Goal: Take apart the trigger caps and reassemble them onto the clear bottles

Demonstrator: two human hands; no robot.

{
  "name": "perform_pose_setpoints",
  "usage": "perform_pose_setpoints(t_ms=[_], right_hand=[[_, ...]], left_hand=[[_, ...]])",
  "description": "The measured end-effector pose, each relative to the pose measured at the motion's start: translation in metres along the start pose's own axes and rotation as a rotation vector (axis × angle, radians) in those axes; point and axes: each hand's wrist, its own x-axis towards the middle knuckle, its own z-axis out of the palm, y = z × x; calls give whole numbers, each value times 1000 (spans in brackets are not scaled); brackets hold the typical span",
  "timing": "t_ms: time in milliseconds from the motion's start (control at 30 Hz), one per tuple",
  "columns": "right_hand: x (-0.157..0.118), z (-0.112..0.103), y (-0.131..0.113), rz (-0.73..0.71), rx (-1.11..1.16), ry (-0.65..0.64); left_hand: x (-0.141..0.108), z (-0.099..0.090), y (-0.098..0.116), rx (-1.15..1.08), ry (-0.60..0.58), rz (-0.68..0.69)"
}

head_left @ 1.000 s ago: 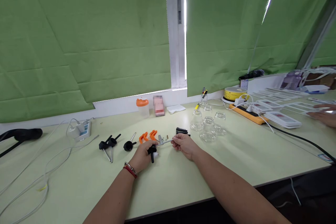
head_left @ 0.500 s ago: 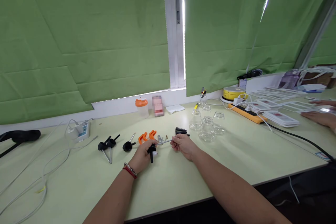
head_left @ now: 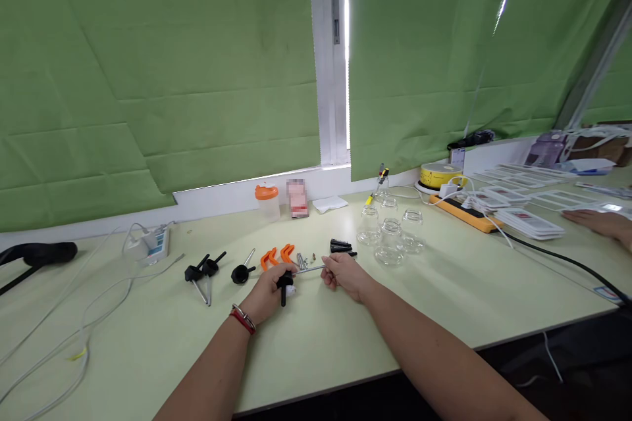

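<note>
My left hand [head_left: 270, 286] is closed around a black plastic part [head_left: 285, 281] with a short handle and a white piece at its side. From that part a thin metal rod [head_left: 310, 269] runs to the right. The fingertips of my right hand [head_left: 344, 274] pinch the rod's far end. Just behind the hands lie orange plastic pieces [head_left: 269, 258], metal pins [head_left: 300, 261] and tiny brass-coloured bits [head_left: 313, 257]. Black toothed parts [head_left: 340, 247] rest beyond my right hand. Similar black parts with metal rods [head_left: 240, 273] lie to the left.
Several clear glass jars [head_left: 390, 247] stand to the right. Behind are an orange-lidded cup [head_left: 267, 200] and a white paper [head_left: 330, 204]. An orange power strip [head_left: 467, 214] and white cards [head_left: 530, 223] lie further right, near another person's hand [head_left: 595, 220]. Cables [head_left: 81, 316] cross the left side.
My hands stay nearly in place, with the black part turned slightly. At the far right, the other person's hands have shifted and only one shows now.
</note>
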Motion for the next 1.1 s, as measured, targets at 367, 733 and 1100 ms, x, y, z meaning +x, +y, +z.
perform_pose_setpoints(t_ms=[367, 733, 1100], right_hand=[[2, -1, 2, -20, -72, 4], [-2, 3, -1, -24, -198, 64], [-7, 5, -8, -23, -245, 55]], left_hand=[[-3, -7, 0, -68, -126, -76], [0, -2, -1, -424, 38, -239], [-6, -4, 2, -783, -122, -291]])
